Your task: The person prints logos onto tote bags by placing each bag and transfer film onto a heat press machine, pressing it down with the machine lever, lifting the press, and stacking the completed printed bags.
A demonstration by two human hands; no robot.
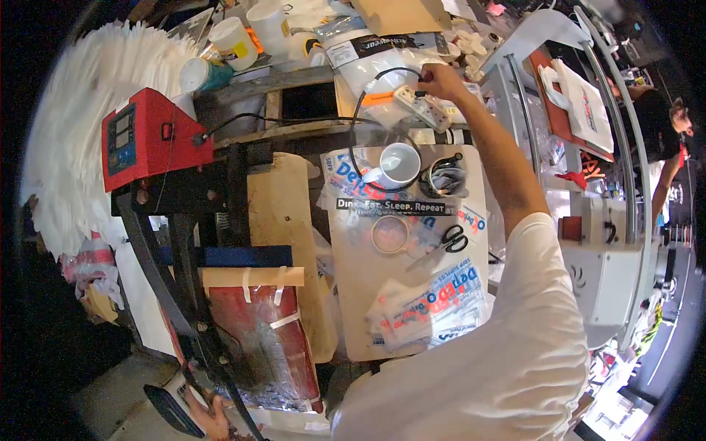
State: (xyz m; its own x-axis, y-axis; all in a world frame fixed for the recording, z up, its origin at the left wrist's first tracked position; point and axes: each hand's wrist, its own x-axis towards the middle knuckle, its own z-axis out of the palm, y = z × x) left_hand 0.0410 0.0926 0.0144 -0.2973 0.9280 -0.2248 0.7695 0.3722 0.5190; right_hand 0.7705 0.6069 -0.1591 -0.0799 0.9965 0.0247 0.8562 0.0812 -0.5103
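Observation:
My right hand (441,81) reaches to the back of the bench with its fingers closed on the end of a black power cable (391,71). Just below it lies a white power strip (422,108). The cable loops down around a white mug (399,164); another stretch leads to the red control box (151,140) of a heat press. At the lower left, my left hand (211,417) hangs low beside the press's black frame (163,275), its fingers partly apart. A black-and-white object (175,404) is close to it; contact is unclear.
On the board (360,294) lie scissors (454,239), a tape roll (390,234), a lettered strip (395,206) and printed plastic wrap (434,312). A container of tools (445,178) stands beside the mug. Another press (599,279) stands right; a person (665,140) is beyond.

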